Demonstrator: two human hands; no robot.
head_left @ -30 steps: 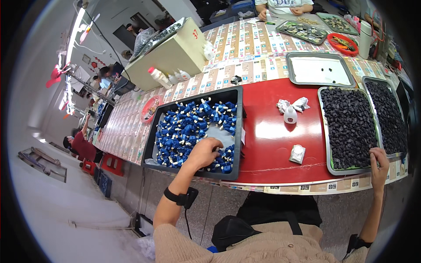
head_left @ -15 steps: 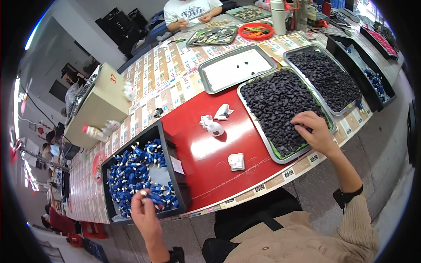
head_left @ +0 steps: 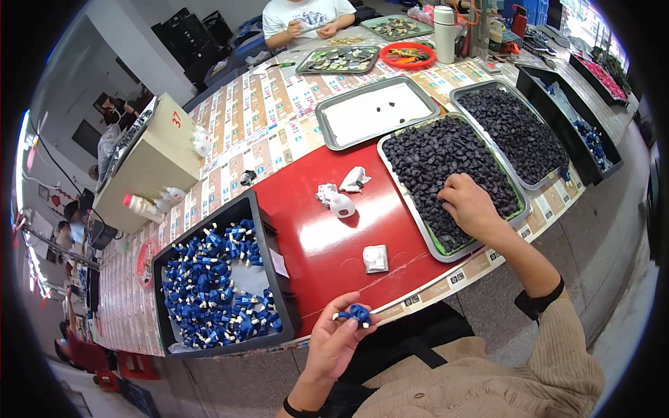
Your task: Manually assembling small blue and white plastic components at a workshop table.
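Observation:
My left hand (head_left: 329, 352) is closed on a small blue figurine (head_left: 359, 313) with cream-coloured tips, held between thumb and fingers just past the table's front edge. Left of it stands a black plastic bin (head_left: 272, 263) with many similar blue figurines (head_left: 198, 282) heaped inside. My right hand (head_left: 472, 207) reaches over a tray (head_left: 402, 187) filled with small dark, pebble-like pieces (head_left: 428, 155). Its thumb and fingertips are pinched together at the pieces; whatever lies between them is too hidden to make out.
On the red table panel (head_left: 313, 272) are a small white bottle (head_left: 341, 205), crumpled white tissue (head_left: 355, 179) and a square pad (head_left: 375, 258) with a white blob. A white-lined tray (head_left: 348, 111) and another dark-filled tray (head_left: 512, 125) stand behind. A person (head_left: 306, 21) works across the table.
My left hand has moved right from over the bin and now holds a blue figurine before the red panel. My right hand has shifted left across the dark pieces.

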